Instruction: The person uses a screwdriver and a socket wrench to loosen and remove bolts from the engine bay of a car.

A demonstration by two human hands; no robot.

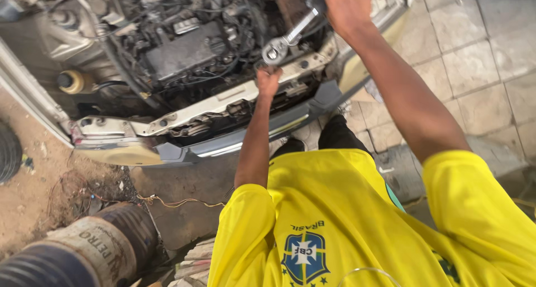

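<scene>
Right hand (346,5), cut off, grips wrench (290,36); left hand's (268,80) grip closed, contents hidden

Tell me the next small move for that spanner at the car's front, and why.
Probably swing the handle a short arc. The right hand grips the spanner by its handle, its ring end sits at the front panel of the engine bay, and the left hand steadies just below it.
</scene>
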